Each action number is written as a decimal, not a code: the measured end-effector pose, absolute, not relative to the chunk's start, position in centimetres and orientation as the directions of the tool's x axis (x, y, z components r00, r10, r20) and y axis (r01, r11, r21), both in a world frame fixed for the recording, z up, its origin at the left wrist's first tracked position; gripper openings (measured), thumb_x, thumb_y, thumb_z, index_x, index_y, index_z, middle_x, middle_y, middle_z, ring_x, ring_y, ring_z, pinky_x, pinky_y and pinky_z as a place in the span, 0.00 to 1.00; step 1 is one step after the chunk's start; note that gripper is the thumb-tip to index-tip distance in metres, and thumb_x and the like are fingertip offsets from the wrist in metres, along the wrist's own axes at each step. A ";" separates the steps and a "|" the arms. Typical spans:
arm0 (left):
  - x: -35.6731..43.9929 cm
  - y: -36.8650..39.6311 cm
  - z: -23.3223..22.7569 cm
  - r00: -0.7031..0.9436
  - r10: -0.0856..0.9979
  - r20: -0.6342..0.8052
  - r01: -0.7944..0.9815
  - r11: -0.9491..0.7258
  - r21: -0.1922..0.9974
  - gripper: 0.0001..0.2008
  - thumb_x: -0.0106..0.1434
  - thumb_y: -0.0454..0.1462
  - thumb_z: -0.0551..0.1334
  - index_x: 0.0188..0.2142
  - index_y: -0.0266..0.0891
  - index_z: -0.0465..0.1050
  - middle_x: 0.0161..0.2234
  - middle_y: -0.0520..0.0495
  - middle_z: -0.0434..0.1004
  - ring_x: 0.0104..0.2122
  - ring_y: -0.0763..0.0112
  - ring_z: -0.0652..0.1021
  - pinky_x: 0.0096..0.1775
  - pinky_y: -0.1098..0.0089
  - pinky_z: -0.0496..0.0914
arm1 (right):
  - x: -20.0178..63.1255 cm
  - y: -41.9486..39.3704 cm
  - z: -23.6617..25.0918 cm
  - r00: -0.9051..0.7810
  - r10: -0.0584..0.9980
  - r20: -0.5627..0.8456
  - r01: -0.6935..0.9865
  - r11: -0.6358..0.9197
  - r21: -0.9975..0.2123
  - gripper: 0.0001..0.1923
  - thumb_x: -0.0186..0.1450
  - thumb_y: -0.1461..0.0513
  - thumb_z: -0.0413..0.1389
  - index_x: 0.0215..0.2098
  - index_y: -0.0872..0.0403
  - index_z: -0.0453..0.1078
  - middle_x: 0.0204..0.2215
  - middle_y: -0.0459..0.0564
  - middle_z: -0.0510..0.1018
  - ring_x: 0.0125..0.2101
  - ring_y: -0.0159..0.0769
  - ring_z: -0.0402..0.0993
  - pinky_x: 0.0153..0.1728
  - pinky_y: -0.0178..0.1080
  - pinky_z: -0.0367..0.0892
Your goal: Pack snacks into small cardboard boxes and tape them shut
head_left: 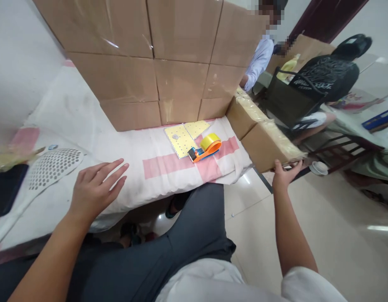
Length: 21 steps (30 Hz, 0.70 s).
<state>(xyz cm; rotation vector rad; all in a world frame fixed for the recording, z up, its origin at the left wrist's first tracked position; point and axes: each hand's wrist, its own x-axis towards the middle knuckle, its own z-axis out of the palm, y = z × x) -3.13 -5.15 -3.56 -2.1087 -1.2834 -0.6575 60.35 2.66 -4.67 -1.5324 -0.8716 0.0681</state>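
My right hand (286, 173) grips the near lower corner of a cardboard box (269, 144) at the right end of the bed; clear tape covers the box's upper edge. Another box (239, 115) stands directly behind it. Over the white and pink cloth (118, 151) my left hand (99, 184) hovers with its fingers spread, holding nothing. Between my hands an orange and blue tape dispenser (205, 149) with a yellow roll lies on the cloth. It rests partly on a yellow dotted sheet (179, 138).
Several stacked cardboard boxes (181, 54) form a wall at the back. On the left are a white perforated swatter (52, 163) and a black flat object (8, 191). Two people are at the right, one seated on a dark chair (282, 100). Tiled floor (244, 222) shows below.
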 end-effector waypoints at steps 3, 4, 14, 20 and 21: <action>-3.3 -4.6 -3.9 0.404 0.621 0.671 0.910 -0.349 -0.224 0.26 0.65 0.35 0.66 0.62 0.45 0.68 0.55 0.46 0.81 0.48 0.56 0.78 0.49 0.59 0.68 | 61.5 5.5 -5.7 0.724 0.510 0.465 0.523 0.035 -0.852 0.54 0.54 0.53 0.62 0.70 0.66 0.44 0.66 0.71 0.53 0.64 0.49 0.57 0.64 0.53 0.59; -3.4 -4.4 -4.0 0.397 0.623 0.674 0.913 -0.344 -0.220 0.25 0.65 0.34 0.66 0.61 0.45 0.69 0.54 0.46 0.81 0.48 0.57 0.78 0.49 0.60 0.68 | 61.5 5.9 -5.9 0.709 0.528 0.467 0.530 0.036 -0.847 0.55 0.54 0.53 0.63 0.70 0.64 0.43 0.67 0.70 0.53 0.64 0.48 0.58 0.63 0.53 0.60; -3.3 -3.5 -5.6 0.405 0.674 0.618 0.910 -0.365 -0.198 0.22 0.67 0.35 0.64 0.60 0.45 0.70 0.54 0.46 0.81 0.48 0.56 0.78 0.49 0.59 0.66 | 58.7 5.0 -6.5 0.587 0.540 0.603 0.750 -0.081 -0.657 0.64 0.49 0.51 0.68 0.73 0.66 0.43 0.67 0.71 0.54 0.68 0.58 0.51 0.67 0.59 0.54; -3.2 -3.7 -5.7 0.399 0.689 0.604 0.909 -0.385 -0.161 0.25 0.67 0.35 0.63 0.63 0.48 0.68 0.53 0.47 0.81 0.49 0.56 0.78 0.49 0.60 0.65 | 59.7 7.1 -7.5 0.631 0.566 0.531 0.713 -0.152 -0.685 0.61 0.54 0.47 0.63 0.74 0.65 0.39 0.71 0.70 0.49 0.72 0.56 0.42 0.70 0.55 0.45; -3.1 -3.7 -5.7 0.396 0.689 0.607 0.910 -0.384 -0.158 0.25 0.67 0.35 0.63 0.63 0.48 0.68 0.53 0.47 0.81 0.49 0.56 0.78 0.50 0.60 0.65 | 59.8 7.3 -7.5 0.624 0.580 0.523 0.715 -0.156 -0.681 0.62 0.55 0.47 0.62 0.74 0.65 0.37 0.71 0.72 0.48 0.72 0.56 0.43 0.70 0.55 0.45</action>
